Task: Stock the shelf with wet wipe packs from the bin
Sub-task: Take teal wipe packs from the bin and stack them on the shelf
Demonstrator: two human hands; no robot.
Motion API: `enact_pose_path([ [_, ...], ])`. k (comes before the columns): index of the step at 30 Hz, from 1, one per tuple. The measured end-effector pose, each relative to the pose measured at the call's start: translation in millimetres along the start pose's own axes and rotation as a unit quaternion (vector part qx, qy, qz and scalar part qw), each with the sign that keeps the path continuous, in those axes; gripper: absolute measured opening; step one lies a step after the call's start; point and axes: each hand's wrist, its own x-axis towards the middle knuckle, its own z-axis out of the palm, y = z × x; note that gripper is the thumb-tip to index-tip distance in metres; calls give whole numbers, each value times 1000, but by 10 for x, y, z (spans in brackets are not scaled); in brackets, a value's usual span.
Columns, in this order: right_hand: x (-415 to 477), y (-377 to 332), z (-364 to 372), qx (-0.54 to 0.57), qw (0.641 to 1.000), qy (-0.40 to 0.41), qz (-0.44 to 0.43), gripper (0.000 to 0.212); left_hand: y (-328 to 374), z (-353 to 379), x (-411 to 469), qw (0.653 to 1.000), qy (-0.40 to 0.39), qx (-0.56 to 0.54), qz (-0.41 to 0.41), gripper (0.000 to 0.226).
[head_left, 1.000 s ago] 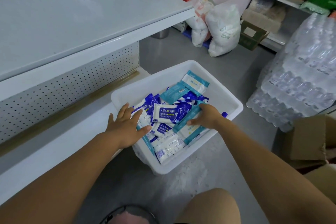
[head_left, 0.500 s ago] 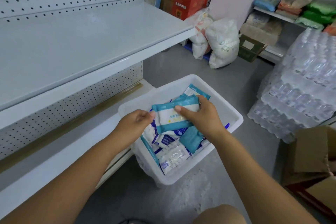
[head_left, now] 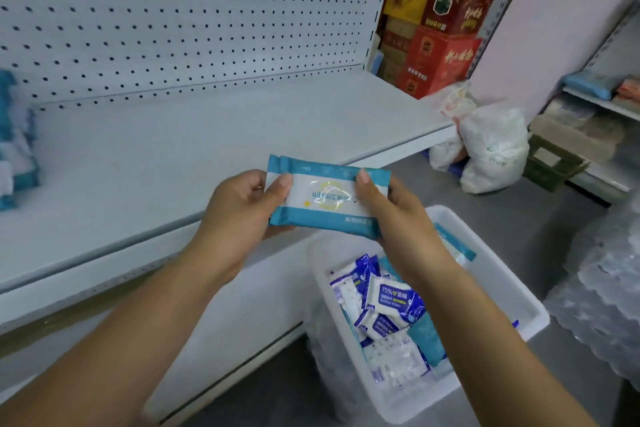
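Note:
A teal-and-white wet wipe pack [head_left: 325,199] is held flat in the air in front of the white shelf board [head_left: 180,156]. My left hand [head_left: 242,208] grips its left end with the thumb on top. My right hand [head_left: 398,215] grips its right end the same way. Below my right forearm stands the white plastic bin [head_left: 491,295] with several blue and teal wipe packs [head_left: 391,302] inside. A stack of teal packs [head_left: 15,149] stands on the shelf at the far left edge of the view.
A perforated white back panel [head_left: 173,10] rises behind the shelf. Red and yellow cartons [head_left: 440,21] are stacked past its right end. White sacks [head_left: 485,146] lie on the grey floor, and shrink-wrapped water bottles [head_left: 602,288] stand at the right.
Both hands have lifted the teal pack out of the bin and up to shelf height. The view has tilted up, bringing the back panel and the stacked packs at the left into sight.

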Motion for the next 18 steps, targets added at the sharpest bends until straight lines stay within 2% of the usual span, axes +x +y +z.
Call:
enact_pose_path([
  [2, 40, -75, 238, 26, 999, -37, 3, 44, 62, -264, -4, 994, 52, 77, 59, 64],
  [5, 99, -121, 608, 43, 996, -82, 2, 44, 144, -638, -36, 977, 131, 132, 101, 53],
  [8, 168, -135, 1001, 68, 993, -93, 9, 66, 248, -936, -129, 961, 186, 156, 135, 48],
  [10, 196, -132, 1245, 64, 992, -110, 10, 70, 275, -1126, -179, 950, 217, 170, 145, 46],
  [12, 191, -119, 1476, 19, 991, -129, -4, 63, 288, -1308, -227, 951, 242, 141, 133, 44],
  [15, 202, -83, 1761, -42, 990, -133, -30, 39, 286, -1545, -287, 953, 274, 68, 106, 43],
  [18, 249, -74, 1992, 0, 988, -154, -30, 28, 285, -1794, -346, 949, 305, 23, 79, 41],
])
